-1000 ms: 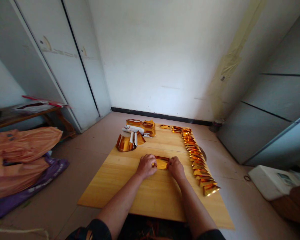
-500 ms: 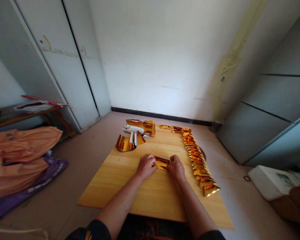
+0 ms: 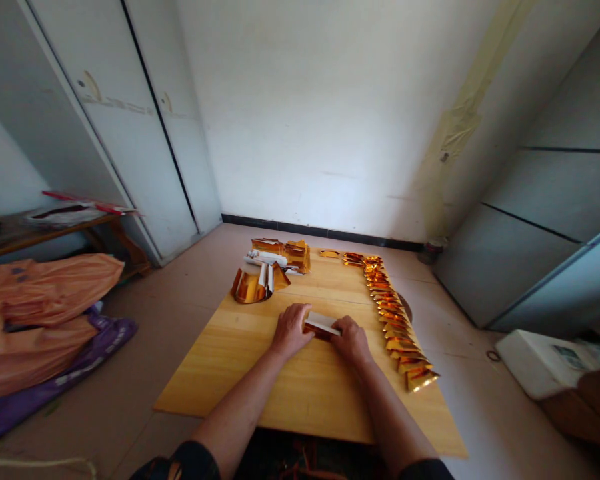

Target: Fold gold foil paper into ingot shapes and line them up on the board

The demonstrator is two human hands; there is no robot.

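Note:
Between my two hands, over the middle of the wooden board, is a partly folded sheet of gold foil paper. Its pale inner side faces up, and a strip of shiny gold shows along the near edge. My left hand grips the left end with fingers curled round it. At the right end my right hand pinches the sheet, fingertips partly hidden. A long row of folded gold foil pieces overlaps down the board's right side. Curved gold sheets lie at the far left.
More gold and white sheets are stacked at the board's back edge. Orange and purple bags lie on the left. A white box stands on the floor at right, below grey cabinets.
The foil paper between my hands showed gold on its upper face before; now its pale side faces up. Both hands have shifted only slightly. The row and stacks stay put.

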